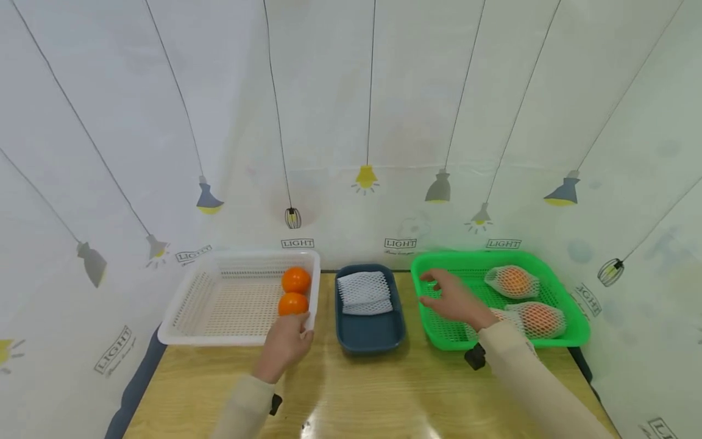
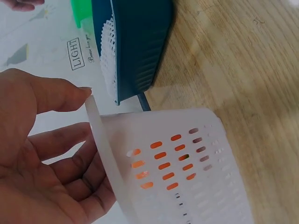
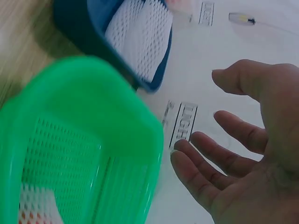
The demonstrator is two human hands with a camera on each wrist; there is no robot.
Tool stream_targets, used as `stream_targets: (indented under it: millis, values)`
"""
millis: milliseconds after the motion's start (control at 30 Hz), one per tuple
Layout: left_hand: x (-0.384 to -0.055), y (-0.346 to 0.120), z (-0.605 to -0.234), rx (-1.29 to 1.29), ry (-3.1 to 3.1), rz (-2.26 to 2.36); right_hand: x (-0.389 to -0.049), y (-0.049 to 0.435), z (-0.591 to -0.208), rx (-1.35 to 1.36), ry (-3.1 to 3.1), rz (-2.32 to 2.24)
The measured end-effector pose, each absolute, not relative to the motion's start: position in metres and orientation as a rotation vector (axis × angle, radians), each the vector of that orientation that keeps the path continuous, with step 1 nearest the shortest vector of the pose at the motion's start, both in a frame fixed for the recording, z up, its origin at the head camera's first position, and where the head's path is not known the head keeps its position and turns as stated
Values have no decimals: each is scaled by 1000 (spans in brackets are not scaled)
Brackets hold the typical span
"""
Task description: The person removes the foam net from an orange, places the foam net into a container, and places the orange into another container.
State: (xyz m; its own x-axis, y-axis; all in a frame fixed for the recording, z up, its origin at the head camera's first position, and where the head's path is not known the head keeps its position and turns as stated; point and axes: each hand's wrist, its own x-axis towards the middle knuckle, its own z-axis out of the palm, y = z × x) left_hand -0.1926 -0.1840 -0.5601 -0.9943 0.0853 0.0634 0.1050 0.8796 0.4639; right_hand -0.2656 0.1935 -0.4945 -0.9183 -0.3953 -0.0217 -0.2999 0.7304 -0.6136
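Note:
My left hand (image 1: 283,346) is at the near right corner of the white plastic basket (image 1: 236,339). In the left wrist view its thumb reaches the basket's rim (image 2: 105,144), and the loosely bent fingers pass partly out of sight behind it; the palm is bare. Two smooth orange fruits (image 1: 296,280) lie along the basket's right side, just beyond this hand. My right hand (image 1: 452,297) hangs over the left part of the green basket (image 1: 576,332), fingers spread and holding nothing. Orange-red fruits in white foam nets (image 1: 515,281) lie in that basket, some partly hidden by my forearm.
Between the baskets stands a dark blue tray (image 1: 370,338) with flattened white foam netting (image 1: 364,292) in it. All sit on a wooden table (image 1: 351,396), against a pale wall covering (image 1: 340,122) printed with hanging lamps.

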Motion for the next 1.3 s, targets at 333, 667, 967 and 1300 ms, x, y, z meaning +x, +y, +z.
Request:
stream_targets:
  millis: [333, 667, 967, 1300]
  values:
    - [-186, -179, -568, -197, -2868, -626, -278, 250, -496, -491, 2750, -673]
    - [-185, -179, -567, -166, -2865, -646, -288, 296, -532, -373, 2640, -359]
    - [-186, -179, -565, -128, -2867, -693, -287, 319, -557, -234, 2515, -325]
    - [-186, -180, -566, -113, -2865, -743, -287, 317, -559, -250, 2539, -368]
